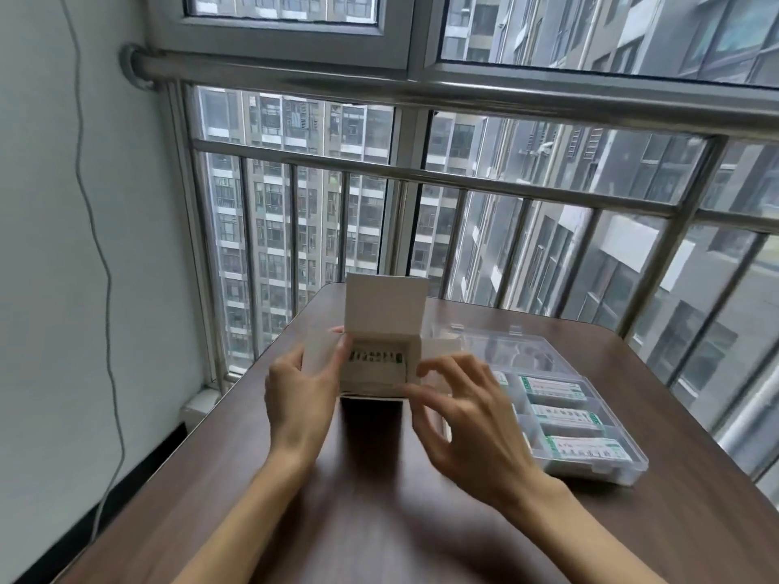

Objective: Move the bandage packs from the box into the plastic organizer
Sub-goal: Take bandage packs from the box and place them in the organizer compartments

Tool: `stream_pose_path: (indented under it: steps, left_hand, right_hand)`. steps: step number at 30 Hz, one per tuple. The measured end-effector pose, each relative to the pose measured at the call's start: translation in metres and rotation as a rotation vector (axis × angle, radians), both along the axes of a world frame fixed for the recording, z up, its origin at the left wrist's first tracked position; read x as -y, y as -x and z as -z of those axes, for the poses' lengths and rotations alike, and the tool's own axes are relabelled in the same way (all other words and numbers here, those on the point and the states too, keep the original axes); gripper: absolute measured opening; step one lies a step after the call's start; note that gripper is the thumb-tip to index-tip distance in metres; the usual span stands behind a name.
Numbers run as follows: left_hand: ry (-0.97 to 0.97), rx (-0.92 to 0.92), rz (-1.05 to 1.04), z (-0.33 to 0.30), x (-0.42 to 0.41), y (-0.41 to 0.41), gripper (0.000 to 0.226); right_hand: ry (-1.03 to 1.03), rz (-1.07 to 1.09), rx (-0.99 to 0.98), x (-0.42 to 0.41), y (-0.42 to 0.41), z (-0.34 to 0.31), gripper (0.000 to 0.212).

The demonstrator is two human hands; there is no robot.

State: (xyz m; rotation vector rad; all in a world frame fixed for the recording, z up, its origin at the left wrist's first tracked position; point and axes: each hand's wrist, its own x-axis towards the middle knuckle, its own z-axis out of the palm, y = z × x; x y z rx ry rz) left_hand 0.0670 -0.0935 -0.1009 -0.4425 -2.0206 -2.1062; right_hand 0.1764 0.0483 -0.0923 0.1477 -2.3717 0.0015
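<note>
A white cardboard box stands on the brown table with its lid flap raised. Bandage packs show inside it as a row of dark-printed edges. My left hand grips the box's left side, thumb at its front and fingers at its top left corner. My right hand hovers at the box's right front corner, fingers spread and loosely bent, holding nothing. To the right lies the clear plastic organizer with its lid open. Three white-and-green bandage packs lie in its right-hand compartments.
The table has a rounded far left corner and runs close to a steel window railing. A white wall with a hanging grey cable is at the left. Part of the organizer's left compartments is hidden behind my right hand.
</note>
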Motion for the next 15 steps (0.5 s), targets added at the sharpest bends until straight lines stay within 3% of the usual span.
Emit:
stream_pose_path:
  steps: [4, 9, 15]
  left_hand:
    - [0.082, -0.105, -0.096, 0.002, -0.002, -0.007, 0.011]
    - [0.14, -0.171, -0.094, 0.001, -0.001, -0.009, 0.037]
    - [0.212, -0.232, -0.054, 0.002, 0.0, -0.008, 0.037]
  right_hand:
    - [0.076, 0.011, 0.333, 0.032, 0.007, -0.02, 0.028]
    - [-0.102, 0.176, 0.807, 0.039, 0.033, -0.039, 0.024]
    - [-0.008, 0.193, 0.988, 0.034, 0.051, -0.031, 0.035]
